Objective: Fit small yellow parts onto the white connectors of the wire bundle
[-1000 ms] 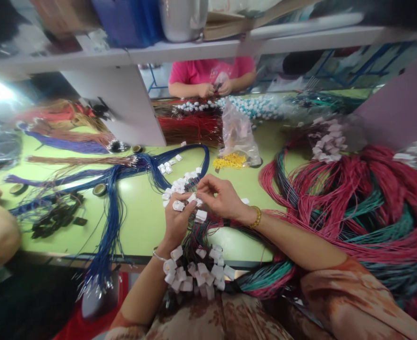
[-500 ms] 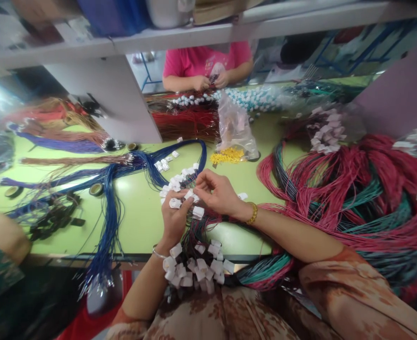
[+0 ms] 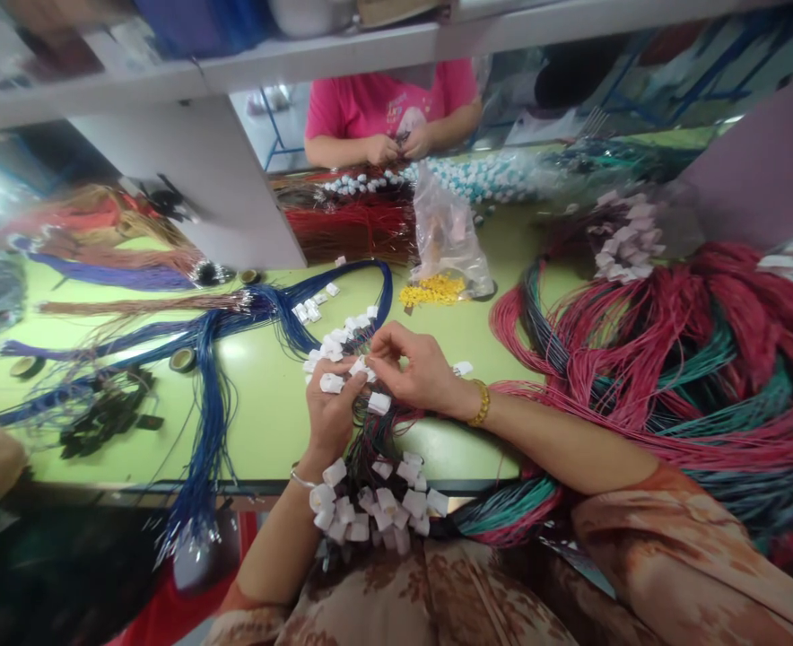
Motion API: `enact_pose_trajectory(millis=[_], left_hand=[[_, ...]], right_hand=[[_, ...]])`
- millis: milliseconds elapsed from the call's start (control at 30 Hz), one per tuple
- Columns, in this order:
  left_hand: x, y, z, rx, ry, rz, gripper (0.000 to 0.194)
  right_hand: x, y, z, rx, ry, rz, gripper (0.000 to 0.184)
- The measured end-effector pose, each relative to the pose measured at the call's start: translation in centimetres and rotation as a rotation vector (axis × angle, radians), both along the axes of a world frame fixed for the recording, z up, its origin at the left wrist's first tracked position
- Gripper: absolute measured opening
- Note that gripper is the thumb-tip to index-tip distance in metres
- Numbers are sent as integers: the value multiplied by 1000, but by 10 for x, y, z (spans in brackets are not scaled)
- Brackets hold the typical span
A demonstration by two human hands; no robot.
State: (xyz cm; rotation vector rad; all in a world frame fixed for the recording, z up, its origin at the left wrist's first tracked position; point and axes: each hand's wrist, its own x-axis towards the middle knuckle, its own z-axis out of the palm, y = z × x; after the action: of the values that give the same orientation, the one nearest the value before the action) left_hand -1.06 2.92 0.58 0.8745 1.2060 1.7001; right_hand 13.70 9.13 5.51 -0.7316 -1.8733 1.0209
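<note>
My left hand (image 3: pixel 333 404) is closed around a white plastic connector (image 3: pixel 361 369), thumb on its near side. The fingertips of my right hand (image 3: pixel 413 366) pinch at the top of that connector; anything tiny between them is too small to make out. Another white connector (image 3: pixel 331 384) lies against my left fingers, and one more (image 3: pixel 379 404) hangs just below on its wires. Beyond my hands sits a group of white connectors (image 3: pixel 343 339). A thick cluster of wired white connectors (image 3: pixel 376 507) hangs over the table edge near my left wrist.
Blue wires (image 3: pixel 212 395) spread over the green table (image 3: pixel 262 449) at left. Yellow small parts (image 3: pixel 433 289) lie by a clear plastic bag (image 3: pixel 447 233). Red, green and black wire bundles (image 3: pixel 639 359) fill the right. Across, a person in a pink shirt (image 3: pixel 389 112) works behind a shelf (image 3: pixel 302 54).
Both hands stay at the same connector, with only slight finger movement. The view has shifted a little, and the arm at the far left has drawn back.
</note>
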Motion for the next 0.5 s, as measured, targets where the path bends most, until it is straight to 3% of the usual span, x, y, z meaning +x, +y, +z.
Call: enact_pose_trajectory(millis=[167,367,500], left_hand=[[-1,-1,-4,49,199,90,27],[1,-2,3,63,299,129,26],[2,-2,7,105,419,173,24]], right_hand=[[-2,-4,-3,49,-19,-68,8],[-3,-5,-3,-59,-33,-79,11],[1,-5,3,54,-138,-53,8]])
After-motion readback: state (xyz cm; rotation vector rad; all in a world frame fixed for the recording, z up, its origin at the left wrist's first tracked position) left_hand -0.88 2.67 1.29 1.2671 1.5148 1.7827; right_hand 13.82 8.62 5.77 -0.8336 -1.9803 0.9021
